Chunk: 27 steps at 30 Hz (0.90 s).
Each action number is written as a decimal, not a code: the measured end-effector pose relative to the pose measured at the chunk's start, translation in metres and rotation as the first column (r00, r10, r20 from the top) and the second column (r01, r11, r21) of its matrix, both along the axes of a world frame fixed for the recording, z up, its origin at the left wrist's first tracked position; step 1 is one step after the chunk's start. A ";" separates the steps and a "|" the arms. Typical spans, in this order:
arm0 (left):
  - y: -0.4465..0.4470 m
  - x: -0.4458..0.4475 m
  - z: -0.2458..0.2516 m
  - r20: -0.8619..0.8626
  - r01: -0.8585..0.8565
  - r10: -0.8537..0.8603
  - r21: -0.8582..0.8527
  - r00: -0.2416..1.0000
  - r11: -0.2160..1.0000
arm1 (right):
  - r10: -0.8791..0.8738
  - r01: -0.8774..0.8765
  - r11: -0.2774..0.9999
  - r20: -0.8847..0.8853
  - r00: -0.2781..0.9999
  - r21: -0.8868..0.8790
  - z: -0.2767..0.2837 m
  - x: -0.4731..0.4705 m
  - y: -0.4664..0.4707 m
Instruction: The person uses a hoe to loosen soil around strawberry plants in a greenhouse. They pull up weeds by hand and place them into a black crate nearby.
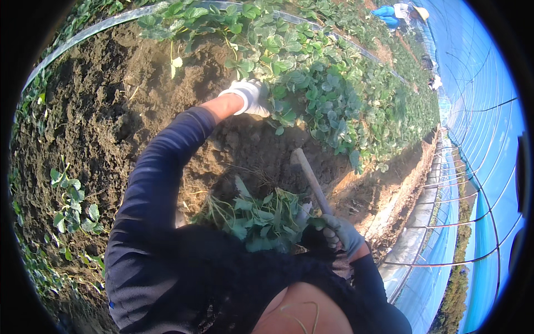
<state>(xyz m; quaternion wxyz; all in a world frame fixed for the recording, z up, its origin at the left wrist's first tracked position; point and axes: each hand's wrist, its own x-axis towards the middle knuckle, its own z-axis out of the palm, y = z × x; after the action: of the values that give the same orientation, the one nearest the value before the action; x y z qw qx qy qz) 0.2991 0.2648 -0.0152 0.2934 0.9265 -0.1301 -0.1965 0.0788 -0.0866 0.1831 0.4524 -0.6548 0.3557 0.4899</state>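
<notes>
My left hand [249, 99], in a white work glove, reaches forward to the edge of a leafy strawberry plant [288, 104]. Its fingertips are partly lost among the leaves, so whether they grip a stem is unclear. In a greyish glove, my right hand [344, 237] is wrapped around the wooden handle [312, 177] of a hand tool. That handle slants up and left over the soil; the tool's working head cannot be made out. Close to my body, between my arms, lies a heap of strawberry plants with stems and leaves [260, 215].
Brown clumpy soil [96, 104] spreads to the left, with a loose strawberry plant [75, 204] on it. Dense strawberry rows continue ahead and right. Plastic greenhouse sheeting on metal hoops [479, 167] borders the right side. A person in a sun hat [402, 14] is farther off.
</notes>
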 end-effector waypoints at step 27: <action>-0.102 0.002 -0.076 0.399 -0.066 0.126 -0.160 0.908 0.985 | 0.018 0.080 0.995 0.876 0.481 -0.064 -0.015 0.063 0.043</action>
<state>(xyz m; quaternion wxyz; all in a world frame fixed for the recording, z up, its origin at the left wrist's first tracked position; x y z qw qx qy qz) 0.3009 0.1631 -0.0912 0.3347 0.9289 -0.1561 0.0252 0.1415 -0.0434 0.1677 0.5471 -0.8274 0.1109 0.0624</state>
